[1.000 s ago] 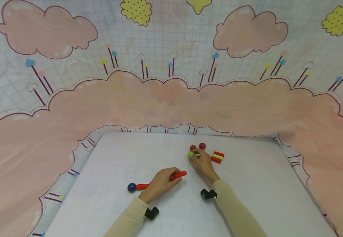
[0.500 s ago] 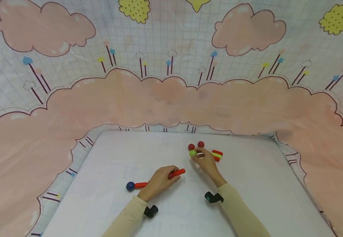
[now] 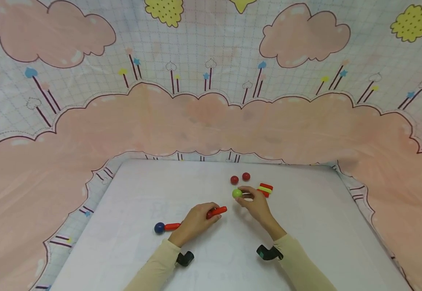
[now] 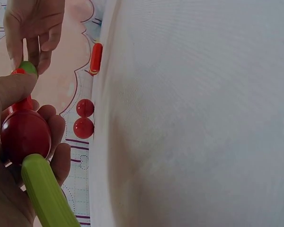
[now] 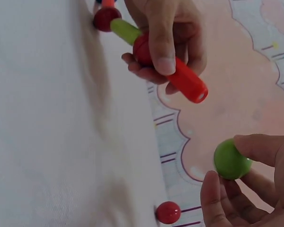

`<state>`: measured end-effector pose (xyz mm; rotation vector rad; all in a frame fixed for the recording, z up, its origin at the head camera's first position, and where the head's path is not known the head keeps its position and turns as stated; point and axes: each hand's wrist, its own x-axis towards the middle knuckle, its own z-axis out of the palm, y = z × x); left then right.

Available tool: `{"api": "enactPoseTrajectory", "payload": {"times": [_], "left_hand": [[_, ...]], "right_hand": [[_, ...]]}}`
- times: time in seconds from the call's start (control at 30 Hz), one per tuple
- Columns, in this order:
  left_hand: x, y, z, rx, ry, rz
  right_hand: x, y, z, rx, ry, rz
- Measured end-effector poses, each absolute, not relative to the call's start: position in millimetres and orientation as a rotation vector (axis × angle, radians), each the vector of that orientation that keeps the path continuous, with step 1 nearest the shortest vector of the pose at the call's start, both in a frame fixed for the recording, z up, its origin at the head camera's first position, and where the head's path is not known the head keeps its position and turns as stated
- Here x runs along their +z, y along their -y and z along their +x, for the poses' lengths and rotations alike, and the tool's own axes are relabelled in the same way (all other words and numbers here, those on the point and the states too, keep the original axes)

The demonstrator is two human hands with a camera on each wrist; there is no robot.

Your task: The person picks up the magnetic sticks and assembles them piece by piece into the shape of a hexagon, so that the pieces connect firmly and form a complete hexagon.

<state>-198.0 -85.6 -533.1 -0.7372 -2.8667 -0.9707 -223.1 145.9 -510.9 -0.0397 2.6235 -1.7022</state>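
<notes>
My left hand (image 3: 195, 221) grips a toy chain of coloured rods and balls joined end to end. A blue ball (image 3: 159, 228) ends the chain at the left, joined to a red rod (image 3: 172, 227). Beyond it come a red ball (image 5: 106, 19), a green rod (image 5: 127, 31), and another red ball (image 4: 26, 137) within the left fingers. From there a second red rod (image 5: 191, 85) points toward the right hand, its free end showing a small silvery spot. My right hand (image 3: 259, 206) pinches a green ball (image 5: 232, 160) between thumb and fingers, a short gap from that rod end.
Two loose red balls (image 3: 246, 176) lie on the white table (image 3: 305, 226) beyond the right hand. Just right of them, two red rods and a yellow-green rod (image 3: 266, 188) lie side by side. A cloud-patterned cloth (image 3: 196, 125) hangs behind the table.
My right hand has drawn back slightly toward me and to the right, with the green ball in its fingertips. The left hand keeps its hold on the chain, nearly still.
</notes>
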Motion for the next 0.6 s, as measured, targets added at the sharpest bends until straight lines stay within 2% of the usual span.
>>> {"api": "enactPoseTrajectory", "payload": {"times": [0.6], "left_hand": [[-533.5,85.3,-197.1,-0.967,2.873,-0.723]], "right_hand": [[-508.0,-151.4,-199.1,-1.851,-2.382,-0.035]]}}
